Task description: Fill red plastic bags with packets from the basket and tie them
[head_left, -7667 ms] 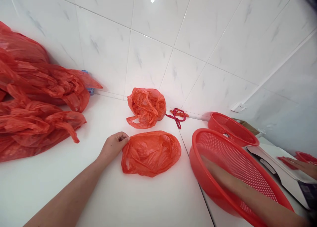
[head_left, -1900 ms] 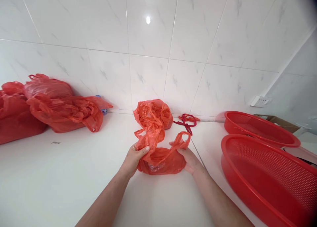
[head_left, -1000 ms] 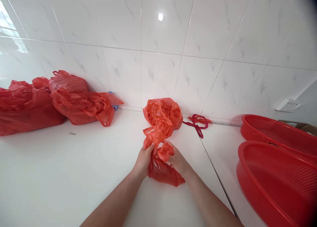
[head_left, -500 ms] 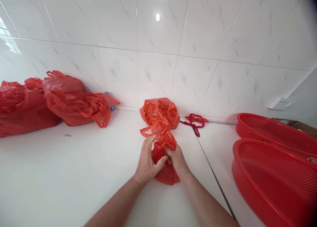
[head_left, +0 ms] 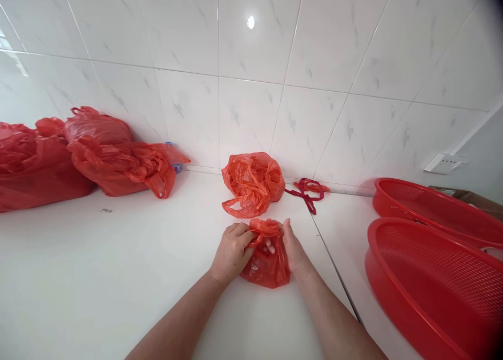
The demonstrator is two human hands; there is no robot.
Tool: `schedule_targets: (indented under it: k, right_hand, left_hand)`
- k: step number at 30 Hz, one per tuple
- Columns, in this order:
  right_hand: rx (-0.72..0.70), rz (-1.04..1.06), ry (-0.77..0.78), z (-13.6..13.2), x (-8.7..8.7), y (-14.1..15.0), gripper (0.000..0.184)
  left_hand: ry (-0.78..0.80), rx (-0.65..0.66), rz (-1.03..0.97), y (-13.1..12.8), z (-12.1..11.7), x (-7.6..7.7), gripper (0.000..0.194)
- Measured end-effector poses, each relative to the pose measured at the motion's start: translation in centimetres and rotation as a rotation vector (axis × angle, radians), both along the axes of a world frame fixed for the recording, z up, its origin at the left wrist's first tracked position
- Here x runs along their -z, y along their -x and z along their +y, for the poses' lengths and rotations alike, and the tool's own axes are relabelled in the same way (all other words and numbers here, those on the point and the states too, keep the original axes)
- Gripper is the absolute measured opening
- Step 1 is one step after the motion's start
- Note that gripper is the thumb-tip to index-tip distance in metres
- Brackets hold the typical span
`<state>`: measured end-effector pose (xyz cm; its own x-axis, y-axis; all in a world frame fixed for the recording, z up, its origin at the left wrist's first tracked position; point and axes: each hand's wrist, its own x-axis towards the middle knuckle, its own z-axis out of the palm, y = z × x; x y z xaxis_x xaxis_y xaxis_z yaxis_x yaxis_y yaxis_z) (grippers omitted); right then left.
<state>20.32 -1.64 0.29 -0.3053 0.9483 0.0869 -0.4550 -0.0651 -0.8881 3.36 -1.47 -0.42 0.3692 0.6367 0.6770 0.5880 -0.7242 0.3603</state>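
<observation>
A small red plastic bag (head_left: 265, 273) rests on the white tabletop, its mouth bunched at the top. My left hand (head_left: 231, 252) is closed on the left side of the gathered mouth, fingers pinching the film. My right hand (head_left: 294, 252) lies along the bag's right side with its thumb stretched up and away from the film. Some fingertips show at the middle of the bag, and the film hides the rest of those fingers. Just behind, against the wall, is a larger crumpled red plastic bag (head_left: 255, 179) with a loose handle loop.
To the left stand stuffed red plastic bags (head_left: 43, 176). A dark red strap (head_left: 308, 195) lies by the wall. Two red plastic baskets (head_left: 393, 276) fill the right side, past a seam in the tabletop. A wall socket (head_left: 444, 163) is above them.
My left hand has gone from spread fingers to pinching the bag's mouth. My right hand has loosened its thumb from the film and shifted right. The bag's top sits lower and wider.
</observation>
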Motion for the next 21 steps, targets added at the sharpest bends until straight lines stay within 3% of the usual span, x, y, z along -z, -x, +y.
schedule_targets:
  k: [6,11,15,18,21]
  right_hand:
    - [0.043,-0.185,-0.026,-0.2,-0.6,-0.7,0.024]
    - [0.047,-0.368,-0.083,-0.3,-1.0,-1.1,0.049]
    - [0.17,-0.569,-0.169,0.0,-0.4,-0.6,0.049]
    - [0.324,-0.708,-0.217,0.2,0.0,-0.1,0.034]
    - [0.482,-0.796,-0.23,0.1,0.3,0.1,0.019]
  left_hand:
    - [0.07,-0.058,-0.021,0.2,0.1,-0.1,0.017]
    - [0.189,-0.165,-0.196,0.7,0.6,0.1,0.014]
    - [0.438,-0.072,-0.393,0.5,0.2,-0.2,0.015]
    - [0.659,0.018,-0.466,0.1,-0.5,-0.4,0.022]
    - [0.672,0.068,-0.478,-0.4,-1.2,-0.5,0.023]
